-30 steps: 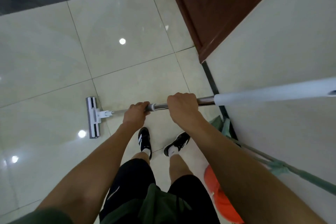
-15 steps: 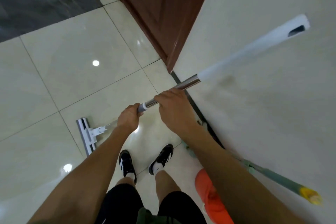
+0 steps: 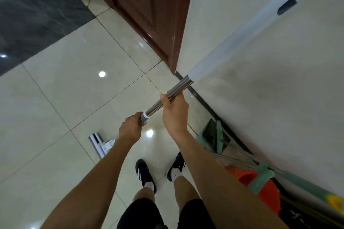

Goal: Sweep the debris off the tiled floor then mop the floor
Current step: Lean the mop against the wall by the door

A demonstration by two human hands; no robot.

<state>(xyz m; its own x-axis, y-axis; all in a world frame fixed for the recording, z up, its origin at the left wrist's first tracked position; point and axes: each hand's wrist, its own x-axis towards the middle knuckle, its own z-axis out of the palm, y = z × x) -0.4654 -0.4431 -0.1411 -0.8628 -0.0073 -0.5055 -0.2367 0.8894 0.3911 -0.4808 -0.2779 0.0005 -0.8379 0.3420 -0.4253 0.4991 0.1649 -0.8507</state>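
I hold a flat mop with both hands over the glossy cream tiled floor [image 3: 61, 87]. Its steel shaft [image 3: 167, 96] runs up to a white grip sleeve [image 3: 242, 31] near the wall. My left hand [image 3: 130, 128] grips the shaft low, at the grey collar. My right hand [image 3: 174, 111] grips the steel part just above it. The white mop head [image 3: 97, 144] lies flat on the tile, left of my feet, partly hidden behind my left forearm.
A brown wooden door [image 3: 149, 5] and a cream wall [image 3: 270, 80] close off the right side. A green dustpan [image 3: 212, 135] and a green broom handle [image 3: 297, 180] lean at the wall's foot. An orange bucket [image 3: 260, 186] stands beside them. Dark tiles [image 3: 33, 16] lie at far left.
The mop handle has tilted up steeply, its white end rising toward the wall. The mop head has slid closer to my feet. Both hands keep their grip.
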